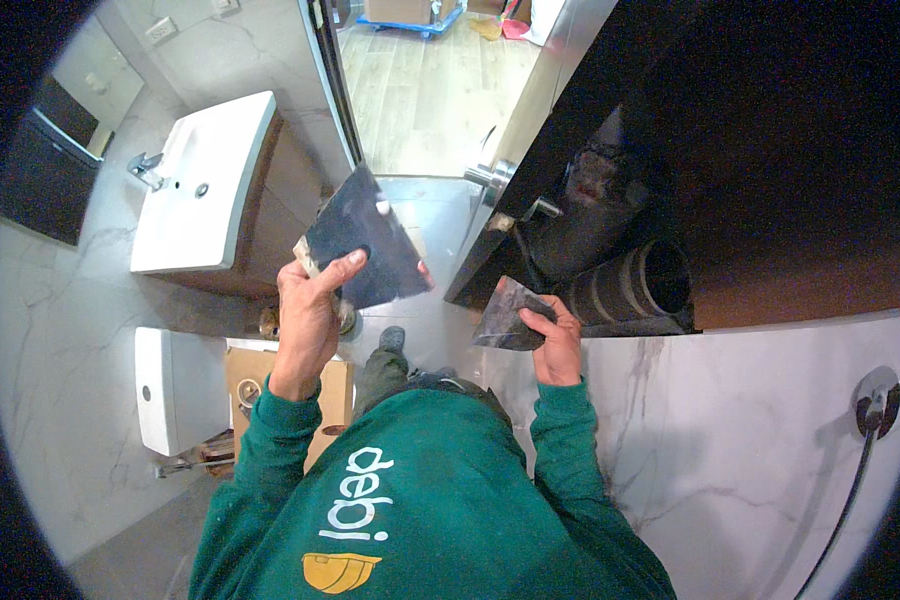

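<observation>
My left hand (308, 318) grips a dark, smooth, roughly square flat plate (385, 245) by its lower left edge, with the thumb pressed on its face. Pale stuff shows along the plate's left edge, and a few light and reddish marks lie near its right side. To the right and lower, my right hand (558, 350) pinches a smaller dark flat piece (505, 318), thumb on top. Its surface looks greyish and smeared. The two pieces are held apart in the air in front of my body. The fingers beneath both are mostly hidden.
On the left are a white washbasin (215, 135) with a tap (145, 170) and a white cistern (155, 385) beside cardboard (340, 385). Ahead, a door with a metal handle (492, 178) stands open. Dark cylinders (635, 285) are at right, and a shower hose (850, 490) hangs below.
</observation>
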Demonstrator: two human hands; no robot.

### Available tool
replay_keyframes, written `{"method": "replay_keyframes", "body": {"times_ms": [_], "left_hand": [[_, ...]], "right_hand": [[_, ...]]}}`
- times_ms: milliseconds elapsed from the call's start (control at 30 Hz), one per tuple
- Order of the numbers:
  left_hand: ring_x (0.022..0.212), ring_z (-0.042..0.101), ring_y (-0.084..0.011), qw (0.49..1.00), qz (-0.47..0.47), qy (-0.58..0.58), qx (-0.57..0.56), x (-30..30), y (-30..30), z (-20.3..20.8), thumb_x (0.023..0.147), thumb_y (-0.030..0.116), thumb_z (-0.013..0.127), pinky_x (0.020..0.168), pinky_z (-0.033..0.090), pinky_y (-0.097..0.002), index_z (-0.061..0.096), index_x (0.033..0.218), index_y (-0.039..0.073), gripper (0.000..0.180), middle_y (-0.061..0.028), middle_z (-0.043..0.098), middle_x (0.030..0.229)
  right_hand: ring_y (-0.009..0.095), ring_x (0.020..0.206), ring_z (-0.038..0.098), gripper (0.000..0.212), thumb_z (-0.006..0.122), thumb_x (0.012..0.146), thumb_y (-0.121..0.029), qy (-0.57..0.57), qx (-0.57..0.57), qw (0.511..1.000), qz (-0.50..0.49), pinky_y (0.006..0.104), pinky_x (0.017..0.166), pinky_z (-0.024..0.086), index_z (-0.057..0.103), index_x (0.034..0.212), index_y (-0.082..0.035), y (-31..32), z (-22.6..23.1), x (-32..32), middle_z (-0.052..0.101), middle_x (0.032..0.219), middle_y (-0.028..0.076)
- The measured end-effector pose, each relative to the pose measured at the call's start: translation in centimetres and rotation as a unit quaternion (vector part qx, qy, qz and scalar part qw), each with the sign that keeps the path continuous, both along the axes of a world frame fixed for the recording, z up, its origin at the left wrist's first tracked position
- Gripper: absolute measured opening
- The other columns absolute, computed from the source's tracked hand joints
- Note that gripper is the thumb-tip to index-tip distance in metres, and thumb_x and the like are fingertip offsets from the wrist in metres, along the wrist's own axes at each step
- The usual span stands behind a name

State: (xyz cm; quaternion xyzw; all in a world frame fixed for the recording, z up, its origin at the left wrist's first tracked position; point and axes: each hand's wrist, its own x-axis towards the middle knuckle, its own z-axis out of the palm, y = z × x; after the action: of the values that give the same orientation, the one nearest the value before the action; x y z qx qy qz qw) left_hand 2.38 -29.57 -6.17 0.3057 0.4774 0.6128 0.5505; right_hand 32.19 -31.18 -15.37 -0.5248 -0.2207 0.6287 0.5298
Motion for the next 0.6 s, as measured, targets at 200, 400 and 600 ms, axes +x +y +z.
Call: {"method": "replay_keyframes", "body": {"times_ms": [200,400,600], "left_hand": [[0.08,0.069,-0.016,0.999,-0.04,-0.028,0.019,0.4,0.9,2.8,0.087,0.009,0.07,0.073,0.058,-0.031,0.067,0.106,-0.002,0.022,-0.0087,0.072,0.097],[0.08,0.069,-0.0142,0.995,-0.063,0.004,0.071,0.5,1.6,5.0,0.088,0.008,0.069,0.074,0.056,-0.029,0.068,0.104,-0.002,0.018,-0.008,0.072,0.097],[0.081,0.067,-0.0109,0.993,-0.079,0.041,0.082,-0.7,2.8,5.6,0.089,0.008,0.071,0.074,0.054,-0.0267,0.071,0.103,0.0,0.017,-0.0054,0.073,0.094]], "right_hand": [[0.026,0.091,0.063,0.031,0.066,0.08,0.001,-0.489,0.369,0.789,0.045,0.0364,0.083,0.051,0.075,0.106,-0.012,-2.0,8.8,-3.7,0.066,0.097,0.007],[0.026,0.101,0.057,0.052,0.059,0.07,0.001,-0.596,0.497,0.628,0.057,0.0403,0.088,0.044,0.073,0.115,-0.02,-0.7,12.4,-5.8,0.064,0.107,0.002],[0.025,0.103,0.057,0.052,0.059,0.07,-0.001,-0.624,0.5,0.597,0.066,0.0396,0.087,0.042,0.072,0.118,-0.019,0.5,12.7,-7.6,0.065,0.111,0.001]]}}
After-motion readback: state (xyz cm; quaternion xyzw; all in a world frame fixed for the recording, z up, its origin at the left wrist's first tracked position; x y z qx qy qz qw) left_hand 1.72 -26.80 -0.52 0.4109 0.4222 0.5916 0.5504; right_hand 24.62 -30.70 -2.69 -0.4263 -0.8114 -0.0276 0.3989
